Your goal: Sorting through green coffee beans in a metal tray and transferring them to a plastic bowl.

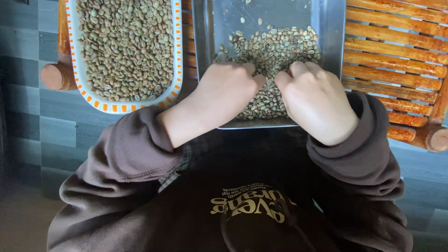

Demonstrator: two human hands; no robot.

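Note:
A metal tray [326, 28] holds a heap of pale green coffee beans [273, 46] in its near half. My left hand [224, 95] and my right hand [315, 100] both rest knuckles-up on the beans at the tray's near edge, fingers curled down into the heap and almost touching each other. Whether either hand pinches any beans is hidden under the fingers. To the left stands a white dish with an orange-patterned rim [112, 106], filled with more green beans [126, 46].
Both containers sit on a slatted wooden table [396, 51] with round log ends at its corners [56, 77]. Brown sleeves and a dark apron fill the lower view. The floor is grey tile [46, 130].

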